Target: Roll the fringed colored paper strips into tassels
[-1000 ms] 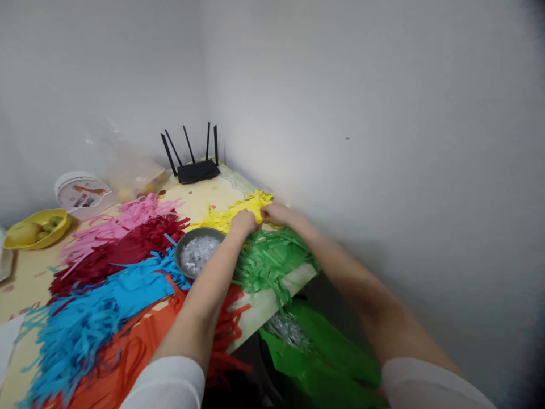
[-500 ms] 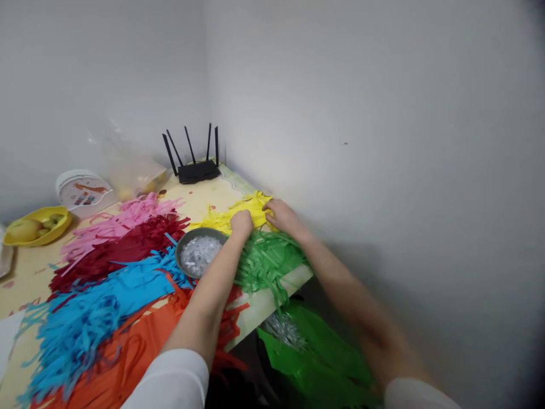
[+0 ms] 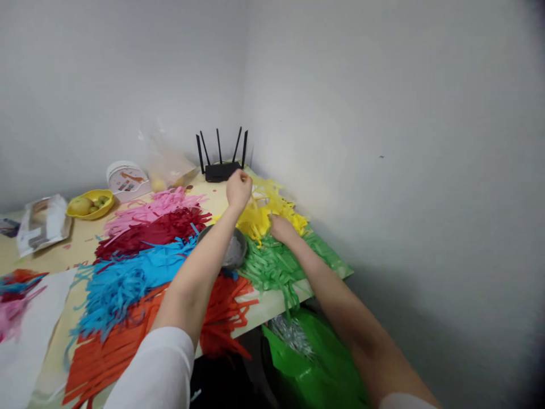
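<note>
My left hand [image 3: 238,189] is raised above the table, fingers closed on yellow paper strips [image 3: 264,200] that it lifts from the yellow pile [image 3: 293,220]. My right hand [image 3: 279,227] rests lower on that yellow pile where it meets the green paper strips [image 3: 272,266]; its fingers curl into the paper, holding it down. My left forearm partly covers a grey bowl [image 3: 235,253] of silvery bits.
Pink [image 3: 149,209], dark red [image 3: 149,234], blue [image 3: 128,281] and orange strips [image 3: 128,335] cover the table. A black router [image 3: 221,169] stands in the corner. A yellow fruit bowl [image 3: 90,204], round tin [image 3: 125,179] and packet [image 3: 42,221] sit at the back left. A green bag [image 3: 315,369] hangs below the table edge.
My left hand has risen from the yellow pile, pulling yellow strips upward. My right hand stayed low on the pile. The view has swung left, showing more of the table.
</note>
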`<state>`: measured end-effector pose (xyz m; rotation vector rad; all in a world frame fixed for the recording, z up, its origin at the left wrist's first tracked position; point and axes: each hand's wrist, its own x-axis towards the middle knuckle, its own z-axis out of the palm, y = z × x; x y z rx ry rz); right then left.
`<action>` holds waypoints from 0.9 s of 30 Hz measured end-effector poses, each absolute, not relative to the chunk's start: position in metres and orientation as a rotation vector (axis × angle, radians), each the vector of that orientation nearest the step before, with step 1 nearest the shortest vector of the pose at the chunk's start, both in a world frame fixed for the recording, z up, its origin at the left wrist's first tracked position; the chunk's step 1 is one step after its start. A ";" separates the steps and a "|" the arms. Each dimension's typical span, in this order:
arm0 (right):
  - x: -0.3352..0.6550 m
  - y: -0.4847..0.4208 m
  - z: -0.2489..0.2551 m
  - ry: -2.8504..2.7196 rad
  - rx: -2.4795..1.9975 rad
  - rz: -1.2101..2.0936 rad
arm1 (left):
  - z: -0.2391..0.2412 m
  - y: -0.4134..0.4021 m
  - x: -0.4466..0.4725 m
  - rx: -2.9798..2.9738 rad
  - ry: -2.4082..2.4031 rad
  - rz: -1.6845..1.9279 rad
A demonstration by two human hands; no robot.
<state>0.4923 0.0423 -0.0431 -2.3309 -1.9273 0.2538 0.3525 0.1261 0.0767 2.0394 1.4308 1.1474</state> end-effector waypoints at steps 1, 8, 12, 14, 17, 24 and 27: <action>0.491 0.042 -0.043 -1.923 -2.345 0.257 | 0.091 0.133 0.342 1.985 1.415 1.249; 0.476 0.026 -0.027 -1.874 -2.390 0.293 | 0.194 0.142 0.199 1.622 1.156 1.962; 0.472 0.002 0.013 -1.789 -2.382 0.274 | 0.193 0.056 0.107 1.996 1.223 1.902; 0.452 -0.019 0.039 -1.747 -2.328 0.197 | 0.172 0.005 0.079 2.173 1.320 1.728; 0.383 -0.064 0.076 -1.725 -1.812 -0.006 | 0.137 -0.054 0.059 2.382 1.479 1.503; 0.207 -0.111 0.092 -2.192 -0.846 -0.023 | 0.098 -0.119 0.019 2.599 1.428 1.124; 0.190 -0.107 0.084 -2.271 -1.033 0.054 | 0.092 -0.128 -0.013 2.509 1.596 1.047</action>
